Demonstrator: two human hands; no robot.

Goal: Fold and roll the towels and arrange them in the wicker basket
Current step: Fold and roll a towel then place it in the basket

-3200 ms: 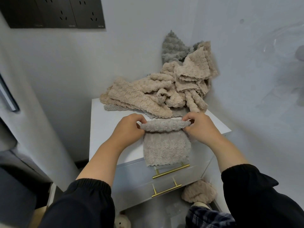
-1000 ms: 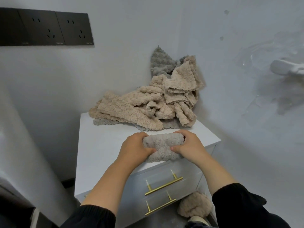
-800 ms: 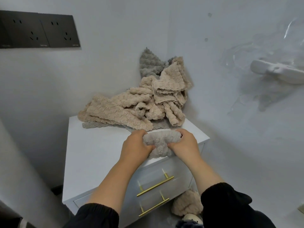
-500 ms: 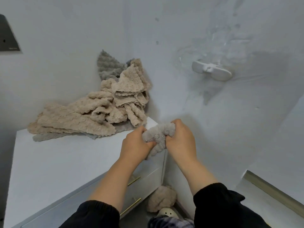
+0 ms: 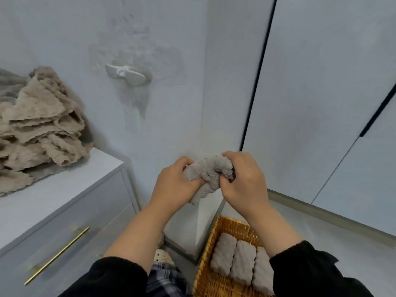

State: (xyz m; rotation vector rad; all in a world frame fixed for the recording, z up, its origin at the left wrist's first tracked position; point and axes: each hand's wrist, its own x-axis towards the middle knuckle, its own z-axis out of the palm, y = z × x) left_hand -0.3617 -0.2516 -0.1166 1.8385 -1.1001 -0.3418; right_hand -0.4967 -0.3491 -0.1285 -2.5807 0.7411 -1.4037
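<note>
now grey towel (image 5: 207, 170) bunched between both hands' fingers (image 5: 227, 155).

We have finished rolling the grey towel (image 5: 206, 171). Three seconds back it hung flat over the front edge of the table (image 5: 64, 185) with only its top turned over; now it is a bunched roll with a short tail dangling below. Our left hand (image 5: 173, 185) and right hand (image 5: 244, 179) have drawn closer together, lifted it off the table and carried it rightward into the air. Our view has swung with it: the wicker basket (image 5: 205, 254) holding three rolled towels (image 5: 243, 261) has appeared below, and the pile of loose towels (image 5: 38, 125) has slid to the left edge.
</note>
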